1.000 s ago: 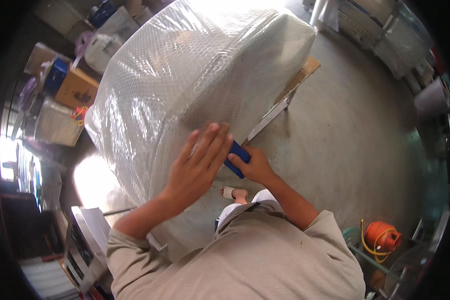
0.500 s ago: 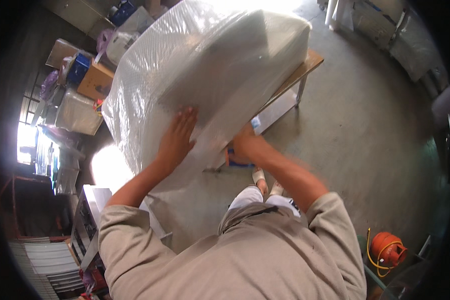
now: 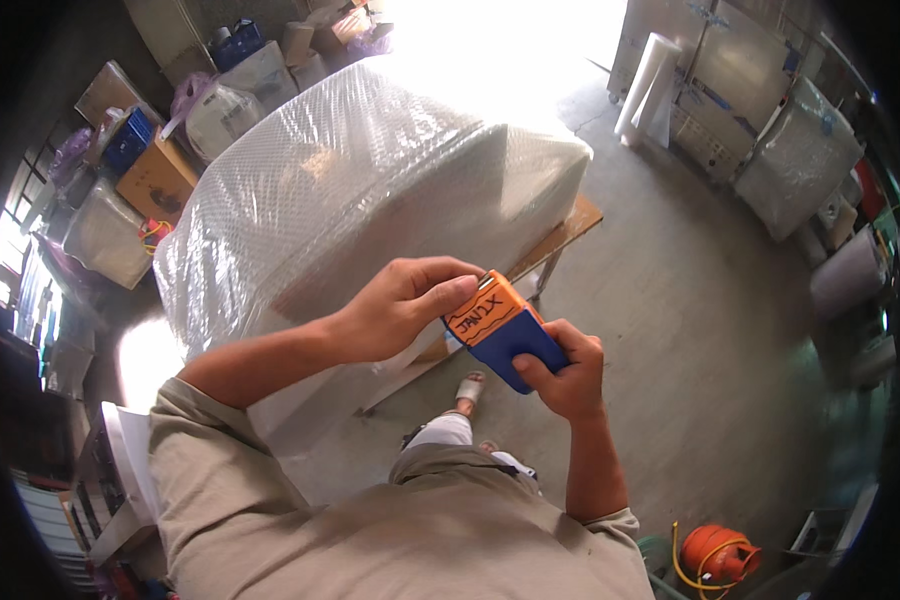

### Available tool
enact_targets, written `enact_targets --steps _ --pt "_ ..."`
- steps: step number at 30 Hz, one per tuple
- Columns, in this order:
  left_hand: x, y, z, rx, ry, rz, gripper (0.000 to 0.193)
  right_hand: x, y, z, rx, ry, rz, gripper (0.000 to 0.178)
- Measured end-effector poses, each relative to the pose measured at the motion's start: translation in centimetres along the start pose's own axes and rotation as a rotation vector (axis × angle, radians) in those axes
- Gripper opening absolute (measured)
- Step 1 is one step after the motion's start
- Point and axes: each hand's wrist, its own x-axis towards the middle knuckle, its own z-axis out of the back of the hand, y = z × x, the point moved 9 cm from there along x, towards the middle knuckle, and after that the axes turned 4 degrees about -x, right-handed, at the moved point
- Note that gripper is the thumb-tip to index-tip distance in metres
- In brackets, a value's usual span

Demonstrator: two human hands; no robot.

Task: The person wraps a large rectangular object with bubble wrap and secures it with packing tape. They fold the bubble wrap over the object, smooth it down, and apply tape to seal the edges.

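Note:
Between my hands is a boxy blue-and-orange hand tool (image 3: 518, 340), perhaps a tape dispenser, with dark handwriting on its orange end. My right hand (image 3: 570, 372) grips the blue part, its thumb across the near face. At the orange end, the thumb and fingers of my left hand (image 3: 415, 305) are closed on the top corner. Just beyond the tool stands a large bulky item wrapped in clear bubble wrap (image 3: 300, 190); what is inside is blurred by the wrap. It rests on a wooden-topped table (image 3: 578, 222), whose edge shows at the right.
An orange gas cylinder (image 3: 722, 556) with a yellow hose stands on the floor at lower right. White rolls (image 3: 650, 85) and a steel cabinet (image 3: 735, 70) are at far right. Cartons (image 3: 160, 180) and bagged goods are piled at left. A white-topped metal stand (image 3: 130, 460) is near my left elbow.
My left hand has left the bubble wrap and come to the tool. My right hand has raised the tool from beside the table edge to in front of me. My view has shifted.

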Motion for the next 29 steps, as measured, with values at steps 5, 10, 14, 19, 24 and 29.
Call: enact_targets --steps 5,10,14,19,24,29 --pt "6.1 -2.8 4.6 -0.086 -0.013 0.112 0.033 6.1 0.2 1.0 -0.008 -0.092 0.140 0.032" --pt "10.8 -4.8 11.3 0.189 -0.088 0.013 0.022 12.6 0.8 -0.3 -0.093 -0.064 0.062 0.031" --pt "13.6 -7.9 20.6 0.614 -0.487 -0.233 0.017 16.2 0.0 0.5 -0.161 -0.031 -0.213 0.031" --pt "16.7 -6.1 24.8 1.048 -0.557 -0.395 0.020 21.3 -2.5 1.0 -0.190 0.112 -0.362 0.045" --pt "17.9 -2.9 26.4 1.148 -0.562 -0.239 0.057 23.3 -3.4 1.6 -0.167 0.197 -0.509 0.047" --pt "19.8 0.8 27.6 1.211 -0.333 0.142 0.069 23.2 -4.3 1.9 -0.162 0.241 -0.515 0.047"
